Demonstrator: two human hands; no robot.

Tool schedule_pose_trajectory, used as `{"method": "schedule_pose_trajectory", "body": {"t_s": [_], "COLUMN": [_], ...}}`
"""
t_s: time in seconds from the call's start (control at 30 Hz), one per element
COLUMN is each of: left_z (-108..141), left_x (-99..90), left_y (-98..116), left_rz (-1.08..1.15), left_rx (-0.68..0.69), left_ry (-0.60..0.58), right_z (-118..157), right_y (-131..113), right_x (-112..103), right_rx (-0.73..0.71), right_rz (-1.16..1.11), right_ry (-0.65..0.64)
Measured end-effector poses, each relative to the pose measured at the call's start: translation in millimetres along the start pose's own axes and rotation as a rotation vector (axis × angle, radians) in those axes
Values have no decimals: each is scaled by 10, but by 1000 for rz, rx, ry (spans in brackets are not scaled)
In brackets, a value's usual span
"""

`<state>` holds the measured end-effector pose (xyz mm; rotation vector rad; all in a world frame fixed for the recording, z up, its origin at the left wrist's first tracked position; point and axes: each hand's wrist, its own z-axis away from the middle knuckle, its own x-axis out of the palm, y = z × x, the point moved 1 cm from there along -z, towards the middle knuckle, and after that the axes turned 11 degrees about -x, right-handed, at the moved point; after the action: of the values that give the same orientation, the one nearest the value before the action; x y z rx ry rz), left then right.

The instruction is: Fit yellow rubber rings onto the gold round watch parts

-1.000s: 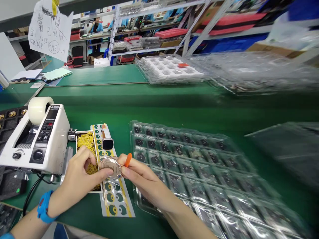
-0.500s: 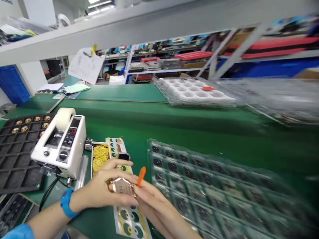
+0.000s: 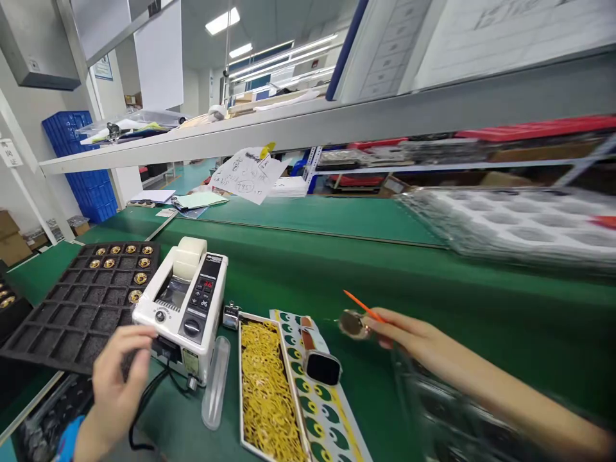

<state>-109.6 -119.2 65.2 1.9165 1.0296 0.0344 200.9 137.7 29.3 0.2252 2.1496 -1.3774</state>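
My left hand [image 3: 118, 382] is at the front of the white tape dispenser [image 3: 185, 308], thumb and fingers apart, with nothing visible between them. The dispenser carries a roll of clear tape [image 3: 189, 256] and shows a red 36. Out over the green table, my right hand [image 3: 402, 327] grips a round rose-gold watch case [image 3: 353, 324], slightly blurred. A thin orange stick [image 3: 359, 300] juts from the same fingers. Between my hands lie a box of yellow rings [image 3: 269, 391], a sticker sheet [image 3: 320, 410] and a wristwatch [image 3: 322, 367] on that sheet.
A black compartment tray [image 3: 62, 314] with several gold-coloured parts lies left of the dispenser. Clear plastic trays [image 3: 462, 410] sit under my right forearm. A clear plastic tube [image 3: 216, 385] is beside the dispenser. A grey shelf beam [image 3: 298, 128] crosses above the table.
My hands have parted: the left let go of the watch case and moved left to the dispenser. The right keeps the case and orange stick. The view has swung left.
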Motion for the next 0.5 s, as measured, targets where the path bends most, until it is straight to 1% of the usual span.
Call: {"method": "schedule_pose_trajectory", "body": {"t_s": [0.03,0.07,0.1,0.13,0.17,0.23,0.3,0.33,0.4,0.5], "left_z": [-90,-209,-353,-517,-691,-1034,-1310,-1410,-1537,-1615], "left_x": [-126,-226,-299,-340,-354,-306,-181,-105,36,151], "left_y": [-91,-196,-314,-443,-579,-848,-1075,-1158,-1253,-1261], "left_rz": [-38,-87,-168,-297,-355,-424,-506,-546,-616,-705], "left_rx": [-37,-82,-138,-206,-242,-284,-328,-342,-352,-334], "left_ry": [88,148,182,163,126,34,-72,-123,-203,-290], "right_z": [-141,-251,-327,-370,-379,-308,-149,-48,176,503], "right_y": [22,26,11,-19,-60,-153,-228,-254,-281,-298], "right_x": [-54,-106,-147,-178,-194,-171,-78,-11,135,310], "right_rx": [49,82,105,104,89,51,35,25,6,-62], "right_rz": [188,298,370,416,444,497,527,531,532,488], "right_ry": [-82,-97,-108,-82,-45,4,24,19,0,-37]}}
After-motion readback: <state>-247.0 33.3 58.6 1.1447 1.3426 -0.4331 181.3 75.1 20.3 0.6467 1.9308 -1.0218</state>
